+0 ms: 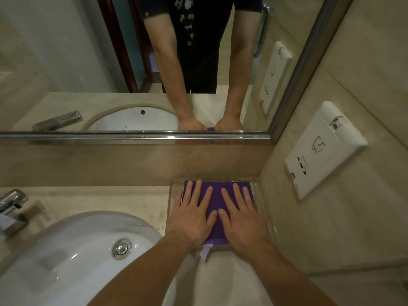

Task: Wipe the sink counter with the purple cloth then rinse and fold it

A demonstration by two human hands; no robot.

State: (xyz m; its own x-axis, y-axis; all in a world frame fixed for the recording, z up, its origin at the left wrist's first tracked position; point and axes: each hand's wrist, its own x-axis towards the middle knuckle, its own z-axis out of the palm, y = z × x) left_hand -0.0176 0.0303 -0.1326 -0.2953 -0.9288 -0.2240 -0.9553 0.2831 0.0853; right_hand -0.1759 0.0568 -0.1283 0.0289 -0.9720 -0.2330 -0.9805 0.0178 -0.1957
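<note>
In the lower right of the frame, the left hand and right hand press flat, fingers spread, on the folded purple cloth inside a clear shallow tray; probably soft, light and damp, it is best pinched at an edge.

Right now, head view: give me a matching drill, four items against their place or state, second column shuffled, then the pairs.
Items:
1. purple cloth
2. clear tray
3. drain stopper
4. outlet plate

Places or states:
A. on the right wall
B. in the bottom of the basin
C. pressed flat under the left hand and right hand
D. on the counter corner, holding the cloth

Pairs: 1-C, 2-D, 3-B, 4-A
</note>
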